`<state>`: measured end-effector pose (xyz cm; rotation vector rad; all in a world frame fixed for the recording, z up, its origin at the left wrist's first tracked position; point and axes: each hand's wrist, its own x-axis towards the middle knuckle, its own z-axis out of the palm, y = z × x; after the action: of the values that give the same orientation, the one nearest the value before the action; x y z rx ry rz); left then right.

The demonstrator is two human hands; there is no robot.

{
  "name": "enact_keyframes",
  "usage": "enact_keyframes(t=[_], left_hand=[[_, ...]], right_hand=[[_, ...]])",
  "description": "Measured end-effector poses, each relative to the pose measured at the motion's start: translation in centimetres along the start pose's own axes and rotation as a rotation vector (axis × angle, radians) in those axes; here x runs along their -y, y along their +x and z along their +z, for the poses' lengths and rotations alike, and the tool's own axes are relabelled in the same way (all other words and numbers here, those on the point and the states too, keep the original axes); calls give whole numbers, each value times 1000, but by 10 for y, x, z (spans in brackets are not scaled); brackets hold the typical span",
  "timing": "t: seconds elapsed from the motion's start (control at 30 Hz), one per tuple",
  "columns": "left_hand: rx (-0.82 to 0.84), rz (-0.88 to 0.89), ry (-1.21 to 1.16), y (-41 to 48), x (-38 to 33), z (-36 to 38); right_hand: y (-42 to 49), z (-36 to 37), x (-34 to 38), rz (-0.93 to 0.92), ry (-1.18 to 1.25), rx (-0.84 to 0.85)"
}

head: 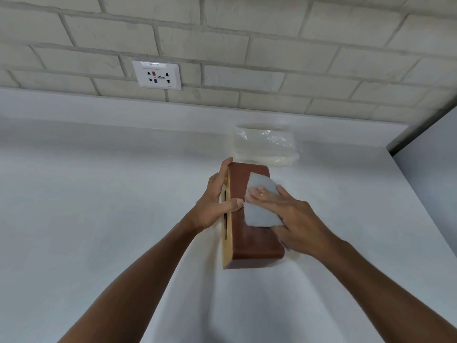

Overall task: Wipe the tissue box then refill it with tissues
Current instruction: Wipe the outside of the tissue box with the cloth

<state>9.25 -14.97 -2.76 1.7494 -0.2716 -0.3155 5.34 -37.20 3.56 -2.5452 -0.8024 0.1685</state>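
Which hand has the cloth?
The right hand presses the cloth flat on the tissue box; the left hand only grips that box.

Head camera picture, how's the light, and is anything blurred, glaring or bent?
Head view: light is soft and even, with only a faint shadow on the counter beside the tissue box; the clear tissue pack shows small glints and looks hazy; courses of the brick wall bow from the wide lens; the right hand and cloth have slightly soft edges.

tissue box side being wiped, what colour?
Reddish-brown, on the tissue box; head view.
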Motion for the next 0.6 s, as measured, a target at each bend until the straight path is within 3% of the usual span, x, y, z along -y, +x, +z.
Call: enact_keyframes(t=[0.2, 0.37, 0.6], left_hand=[[35, -11, -30, 2, -1, -2], [30, -11, -15, 0, -3, -2], [18, -5, -34, -1, -5, 1]], right_hand=[[34, -16, -31, 276, 37, -92], [60, -14, -29, 268, 30, -161], [-3, -2, -19, 213, 29, -118]])
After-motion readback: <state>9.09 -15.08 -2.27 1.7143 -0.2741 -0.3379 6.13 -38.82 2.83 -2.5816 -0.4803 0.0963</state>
